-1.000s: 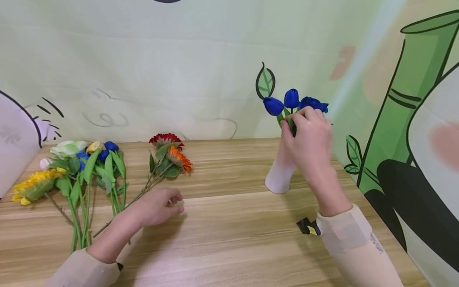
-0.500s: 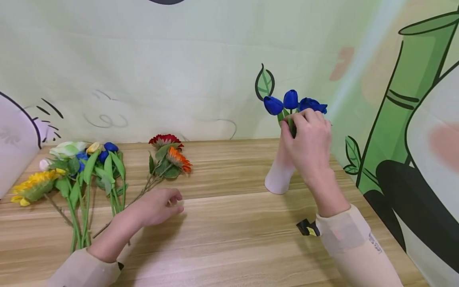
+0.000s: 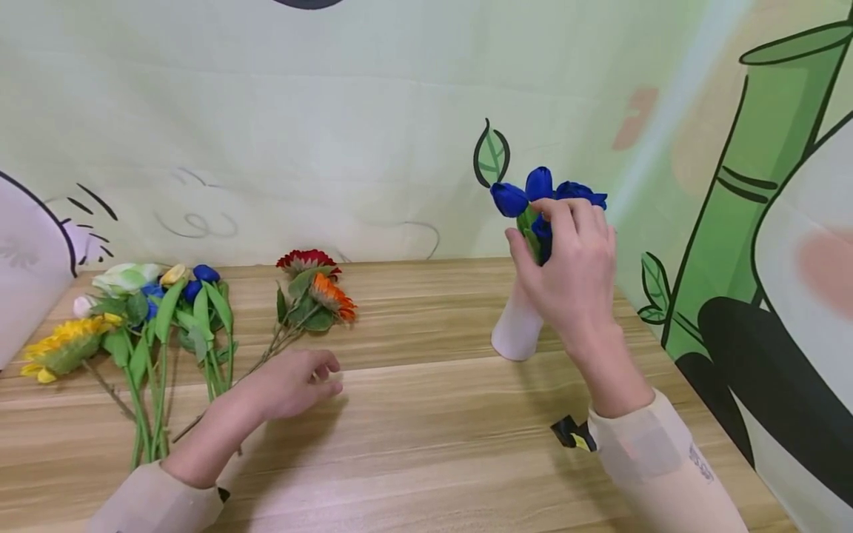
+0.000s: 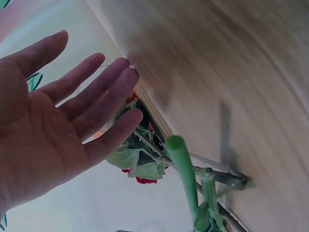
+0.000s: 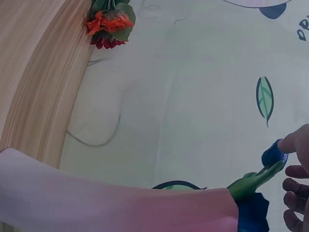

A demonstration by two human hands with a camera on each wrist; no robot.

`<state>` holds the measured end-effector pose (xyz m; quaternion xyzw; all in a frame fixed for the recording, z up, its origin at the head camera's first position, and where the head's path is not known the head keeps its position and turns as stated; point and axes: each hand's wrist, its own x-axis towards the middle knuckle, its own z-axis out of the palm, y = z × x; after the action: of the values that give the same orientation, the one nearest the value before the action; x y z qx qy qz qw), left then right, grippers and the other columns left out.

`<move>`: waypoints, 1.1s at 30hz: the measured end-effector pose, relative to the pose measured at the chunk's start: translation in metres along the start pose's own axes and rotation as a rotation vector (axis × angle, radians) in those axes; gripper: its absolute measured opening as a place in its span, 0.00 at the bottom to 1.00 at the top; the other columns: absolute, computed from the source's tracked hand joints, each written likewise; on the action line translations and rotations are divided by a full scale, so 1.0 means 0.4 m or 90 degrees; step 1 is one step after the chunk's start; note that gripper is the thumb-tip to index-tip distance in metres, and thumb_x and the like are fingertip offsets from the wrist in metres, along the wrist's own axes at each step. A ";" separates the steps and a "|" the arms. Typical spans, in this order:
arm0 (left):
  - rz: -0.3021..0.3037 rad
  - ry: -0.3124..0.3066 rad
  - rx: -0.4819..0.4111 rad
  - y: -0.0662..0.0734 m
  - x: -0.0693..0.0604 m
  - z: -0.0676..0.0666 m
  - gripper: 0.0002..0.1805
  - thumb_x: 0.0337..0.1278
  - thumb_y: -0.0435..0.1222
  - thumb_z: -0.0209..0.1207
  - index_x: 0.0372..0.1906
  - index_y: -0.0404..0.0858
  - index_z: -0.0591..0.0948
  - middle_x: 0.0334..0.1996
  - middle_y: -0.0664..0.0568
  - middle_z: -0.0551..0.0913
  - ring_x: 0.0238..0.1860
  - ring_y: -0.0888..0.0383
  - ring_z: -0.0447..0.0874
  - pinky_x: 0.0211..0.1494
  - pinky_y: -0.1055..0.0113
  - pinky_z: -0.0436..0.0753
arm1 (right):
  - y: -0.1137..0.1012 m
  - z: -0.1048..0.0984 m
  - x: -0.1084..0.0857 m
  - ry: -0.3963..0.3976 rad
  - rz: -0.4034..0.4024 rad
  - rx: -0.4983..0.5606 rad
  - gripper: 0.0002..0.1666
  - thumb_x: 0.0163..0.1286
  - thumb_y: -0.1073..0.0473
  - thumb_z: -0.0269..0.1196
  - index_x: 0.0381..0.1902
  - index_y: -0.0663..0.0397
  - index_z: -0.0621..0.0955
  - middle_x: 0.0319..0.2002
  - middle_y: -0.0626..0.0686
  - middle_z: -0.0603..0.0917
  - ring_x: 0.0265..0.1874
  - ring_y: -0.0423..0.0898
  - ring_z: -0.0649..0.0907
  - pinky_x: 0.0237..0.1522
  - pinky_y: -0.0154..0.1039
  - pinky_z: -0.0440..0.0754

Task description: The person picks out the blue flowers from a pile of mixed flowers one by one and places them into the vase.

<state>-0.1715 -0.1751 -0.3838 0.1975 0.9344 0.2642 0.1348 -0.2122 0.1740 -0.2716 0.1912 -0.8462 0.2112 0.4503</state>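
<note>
A tall white-and-pink vase stands on the table at the right, holding several blue flowers. Two of them look like blue tulips, and a ruffled blue bloom leans to the right. My right hand is at the vase's mouth, thumb and forefinger spread apart near the blooms. In the right wrist view a thumb tip overlaps a blue tulip; whether it touches cannot be told. Over the table, my left hand hangs with loosely bent fingers, holding nothing, beside the stems of a red flower and an orange flower.
At the left lies a bunch of artificial flowers, with a yellow sunflower, a white-green bloom, blue buds and green stems. A small black-and-yellow object is by the right sleeve. A printed cloth backdrop rises behind the table.
My right thumb and forefinger have parted from their pinch at the vase's mouth, baring a low blue bloom. The left hand has not moved.
</note>
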 end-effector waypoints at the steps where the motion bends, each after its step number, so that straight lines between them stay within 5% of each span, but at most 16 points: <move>1: -0.005 0.000 -0.002 0.001 -0.001 0.000 0.17 0.70 0.41 0.64 0.54 0.34 0.83 0.43 0.48 0.85 0.47 0.49 0.83 0.51 0.49 0.82 | -0.005 -0.002 0.000 0.009 -0.011 0.006 0.22 0.70 0.54 0.69 0.51 0.66 0.82 0.47 0.63 0.81 0.47 0.62 0.76 0.44 0.56 0.71; 6: -0.004 0.013 -0.006 0.002 -0.004 -0.003 0.18 0.70 0.42 0.63 0.56 0.34 0.82 0.47 0.43 0.85 0.50 0.45 0.83 0.53 0.45 0.82 | -0.028 -0.011 -0.002 0.033 -0.076 0.041 0.14 0.71 0.58 0.67 0.44 0.68 0.83 0.38 0.63 0.82 0.39 0.60 0.78 0.37 0.50 0.75; 10: 0.002 0.028 0.002 0.001 -0.005 -0.006 0.19 0.70 0.43 0.63 0.56 0.34 0.82 0.48 0.42 0.85 0.50 0.43 0.83 0.54 0.44 0.81 | -0.045 -0.009 -0.015 0.010 -0.114 0.045 0.10 0.72 0.61 0.65 0.36 0.66 0.84 0.30 0.60 0.82 0.32 0.56 0.80 0.29 0.46 0.79; 15: 0.003 0.030 0.007 -0.003 -0.007 -0.007 0.19 0.70 0.43 0.63 0.56 0.35 0.82 0.48 0.42 0.85 0.50 0.43 0.83 0.53 0.44 0.81 | -0.058 0.011 -0.041 -0.038 -0.142 0.038 0.09 0.70 0.62 0.67 0.34 0.64 0.85 0.32 0.58 0.85 0.32 0.55 0.83 0.30 0.47 0.84; 26: -0.005 0.041 0.009 -0.001 -0.010 -0.013 0.19 0.71 0.44 0.63 0.55 0.34 0.82 0.47 0.43 0.85 0.49 0.44 0.83 0.52 0.45 0.82 | -0.064 0.065 -0.101 -0.234 -0.090 0.068 0.09 0.70 0.60 0.69 0.41 0.61 0.85 0.39 0.56 0.86 0.39 0.51 0.85 0.44 0.46 0.85; 33: -0.017 0.044 0.004 0.000 -0.014 -0.014 0.18 0.72 0.44 0.62 0.55 0.34 0.82 0.48 0.43 0.85 0.49 0.45 0.83 0.52 0.46 0.82 | -0.066 0.110 -0.149 -0.388 -0.044 0.046 0.22 0.73 0.51 0.67 0.54 0.63 0.81 0.50 0.60 0.84 0.52 0.58 0.82 0.54 0.52 0.82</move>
<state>-0.1685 -0.1799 -0.3782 0.1758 0.9419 0.2661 0.1053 -0.1975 0.1363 -0.3392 0.2902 -0.9271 0.1590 0.1758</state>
